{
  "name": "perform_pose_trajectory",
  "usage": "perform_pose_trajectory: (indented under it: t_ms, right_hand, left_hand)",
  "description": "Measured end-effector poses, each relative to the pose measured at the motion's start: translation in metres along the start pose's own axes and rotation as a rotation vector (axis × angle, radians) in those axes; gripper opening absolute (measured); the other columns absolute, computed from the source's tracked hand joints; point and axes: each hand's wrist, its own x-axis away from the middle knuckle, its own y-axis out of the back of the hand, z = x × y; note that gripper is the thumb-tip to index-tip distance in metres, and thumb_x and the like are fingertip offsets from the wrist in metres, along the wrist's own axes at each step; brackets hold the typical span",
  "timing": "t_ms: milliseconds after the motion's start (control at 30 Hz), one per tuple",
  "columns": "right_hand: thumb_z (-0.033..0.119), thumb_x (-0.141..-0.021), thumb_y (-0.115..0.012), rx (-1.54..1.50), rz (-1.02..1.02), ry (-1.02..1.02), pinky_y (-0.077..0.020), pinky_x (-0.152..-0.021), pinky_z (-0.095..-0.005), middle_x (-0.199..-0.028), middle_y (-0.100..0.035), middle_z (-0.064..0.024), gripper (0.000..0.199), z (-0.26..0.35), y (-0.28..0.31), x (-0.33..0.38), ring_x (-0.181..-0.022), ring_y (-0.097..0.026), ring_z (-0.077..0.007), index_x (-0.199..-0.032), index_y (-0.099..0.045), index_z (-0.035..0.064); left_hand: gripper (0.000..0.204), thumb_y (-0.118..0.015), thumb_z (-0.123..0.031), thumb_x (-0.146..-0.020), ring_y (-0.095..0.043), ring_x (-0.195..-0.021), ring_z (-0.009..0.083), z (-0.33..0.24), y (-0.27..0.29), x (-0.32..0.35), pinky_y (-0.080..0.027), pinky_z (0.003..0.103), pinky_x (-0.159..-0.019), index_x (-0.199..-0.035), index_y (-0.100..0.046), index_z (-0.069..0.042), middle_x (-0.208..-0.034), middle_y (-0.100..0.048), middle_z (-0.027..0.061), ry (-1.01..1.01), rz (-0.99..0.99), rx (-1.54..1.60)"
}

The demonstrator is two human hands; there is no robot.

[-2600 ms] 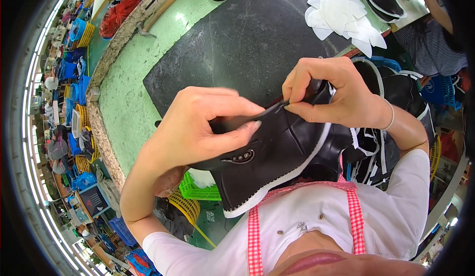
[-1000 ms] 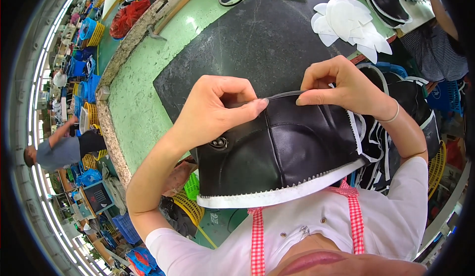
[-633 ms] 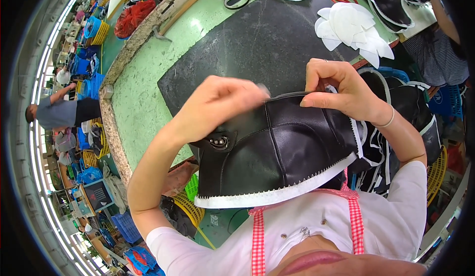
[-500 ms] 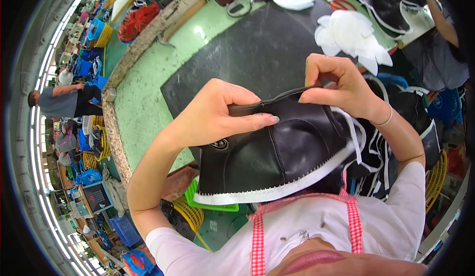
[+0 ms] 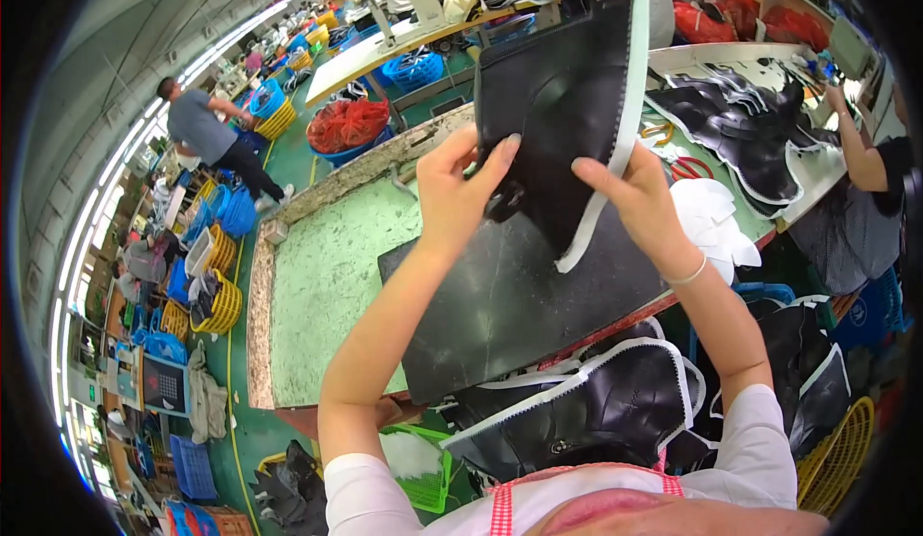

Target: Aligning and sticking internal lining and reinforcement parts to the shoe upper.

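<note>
Raised above the table, a black leather boot upper [image 5: 558, 94] with a white zigzag-stitched edge stands up between my hands. My left hand [image 5: 466, 185] pinches its left side, thumb on the face, close to a round dark badge [image 5: 505, 199]. The white edge runs through my right hand [image 5: 635, 199], whose thumb lies on the leather with the fingers behind it. Below the upper, a black mat [image 5: 481, 324] covers part of the green tabletop [image 5: 327, 296]. More black uppers with white edges [image 5: 586, 401] are piled between my body and the table.
White cut pieces [image 5: 711, 224] and red-handled scissors [image 5: 689, 168] lie right of the mat. A co-worker's arm [image 5: 851, 137] is at the right, by further uppers [image 5: 740, 132]. A green basket [image 5: 433, 478] stands low at the left. A person [image 5: 207, 132] walks in the aisle.
The upper has gone from low over my lap to up above the table, turned upright. Both hands have shifted grip: the right is now on the white edge. My view has tilted up.
</note>
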Motion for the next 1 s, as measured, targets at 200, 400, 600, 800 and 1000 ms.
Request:
perform_pose_trajectory:
  t_ms: [200,400,600,800,1000]
  right_hand:
    - [0.014,-0.078,-0.078,0.628,0.182,0.486,-0.0480,-0.080,-0.0320,-0.097,-0.068,-0.0071,0.031,0.004,0.007,-0.030,-0.086,-0.063,-0.0207,-0.102,-0.065,0.0010]
    - [0.021,-0.069,-0.076,0.985,0.831,0.588,-0.0414,-0.083,-0.0363,-0.088,-0.058,-0.0063,0.033,-0.047,-0.031,-0.010,-0.092,-0.056,-0.0271,-0.091,-0.057,0.0072]
    - [0.009,-0.085,-0.070,0.564,0.318,0.233,-0.0468,-0.070,-0.0245,-0.087,-0.064,-0.0016,0.013,-0.042,0.012,0.025,-0.077,-0.060,-0.0111,-0.094,-0.061,0.0037]
    - [0.010,-0.095,-0.059,0.618,0.178,-0.135,-0.0458,-0.066,-0.0216,-0.083,-0.064,-0.0002,0.009,-0.051,0.032,0.040,-0.070,-0.057,-0.0056,-0.095,-0.062,0.0013]
    - [0.015,-0.088,-0.069,0.688,0.286,0.000,-0.0487,-0.076,-0.0297,-0.093,-0.066,-0.0115,0.029,-0.052,0.005,0.048,-0.078,-0.060,-0.0194,-0.111,-0.057,0.0021]
  left_hand:
    - [0.030,-0.069,-0.007,-0.088,-0.061,-0.102,0.0110,0.021,0.043,-0.017,-0.046,0.029,-0.094,-0.117,-0.064,0.001,-0.114,-0.067,0.0057,0.194,0.207,0.282]
    - [0.011,-0.059,-0.002,-0.073,-0.060,-0.114,0.0282,0.064,0.094,0.013,-0.044,0.040,-0.099,-0.070,-0.070,-0.001,-0.100,-0.072,0.0127,0.239,0.727,0.026]
    - [0.022,-0.061,0.000,-0.074,-0.046,-0.130,0.0314,0.081,0.201,0.092,-0.037,0.039,-0.107,-0.086,-0.076,-0.011,-0.134,-0.056,0.0142,0.390,0.865,-0.454]
    - [0.032,-0.056,0.002,-0.083,-0.058,-0.115,0.0269,0.020,0.171,0.070,-0.044,0.035,-0.098,-0.111,-0.069,-0.008,-0.119,-0.065,0.0108,0.526,0.792,-0.805]
    - [0.032,-0.061,-0.025,-0.090,-0.059,-0.108,0.0268,-0.019,0.126,0.071,-0.046,0.037,-0.094,-0.117,-0.065,-0.006,-0.114,-0.064,0.0115,0.525,1.191,-0.971]
